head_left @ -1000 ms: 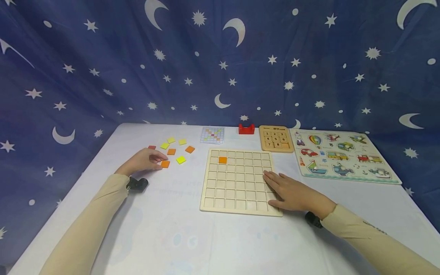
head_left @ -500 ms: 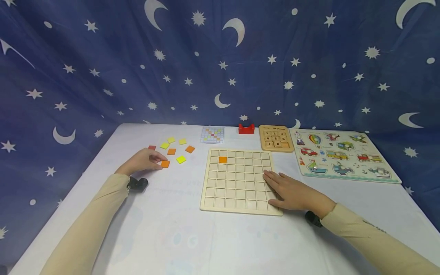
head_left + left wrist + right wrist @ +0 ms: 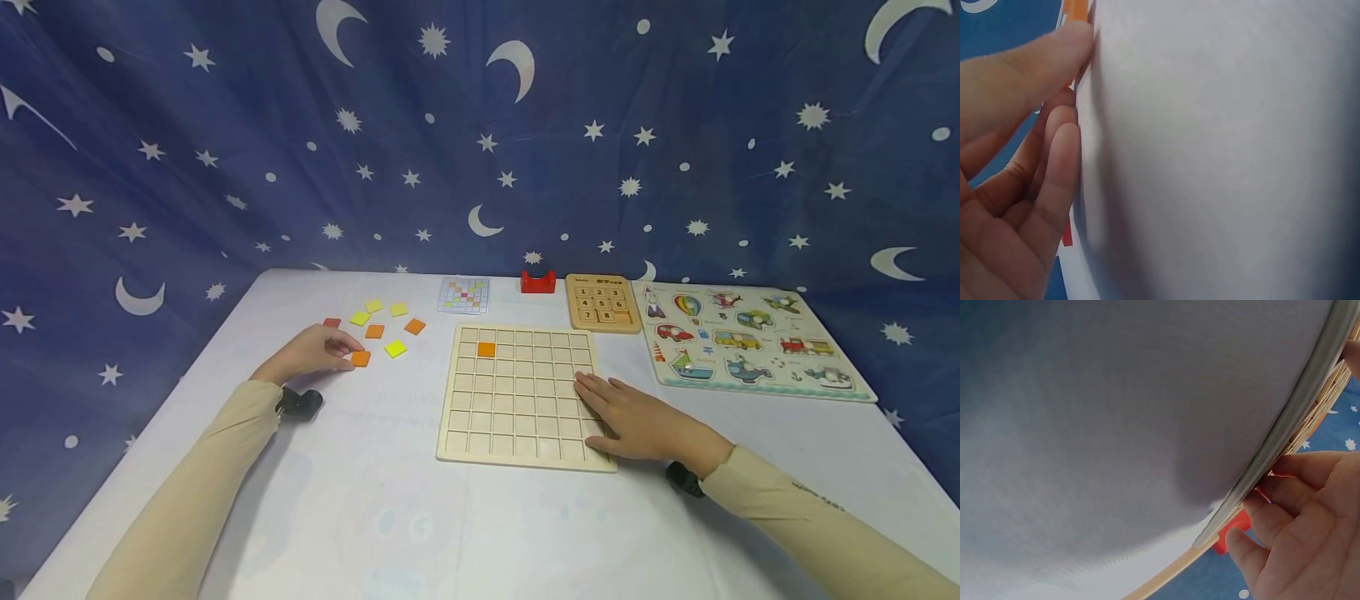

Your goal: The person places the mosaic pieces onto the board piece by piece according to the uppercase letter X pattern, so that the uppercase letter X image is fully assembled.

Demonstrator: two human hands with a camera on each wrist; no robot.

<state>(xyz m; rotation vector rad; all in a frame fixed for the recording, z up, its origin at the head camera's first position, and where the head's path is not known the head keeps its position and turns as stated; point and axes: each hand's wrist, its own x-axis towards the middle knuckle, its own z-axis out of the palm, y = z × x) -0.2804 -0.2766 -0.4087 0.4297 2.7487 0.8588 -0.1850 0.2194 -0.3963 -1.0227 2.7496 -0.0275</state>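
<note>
My left hand (image 3: 311, 350) is at the left of the table, its thumb and index finger pinching an orange square tile (image 3: 361, 358) that lies on the cloth. In the left wrist view the thumb (image 3: 1072, 47) meets the orange tile (image 3: 1077, 10). Around it lie loose tiles: a yellow tile (image 3: 395, 348), two orange ones, several more yellow ones and a red tile (image 3: 332, 322) behind the hand. My right hand (image 3: 637, 417) rests with extended fingers on the right edge of a wooden grid board (image 3: 504, 402). One orange tile (image 3: 486, 350) sits in the board's top row area.
Along the back stand a coloured pattern card (image 3: 463, 296), a red holder (image 3: 537, 282) and a wooden number puzzle (image 3: 602, 303). A vehicle picture puzzle (image 3: 750, 342) lies at the right. A dark blue star-and-moon curtain (image 3: 480, 133) hangs behind the white-covered table.
</note>
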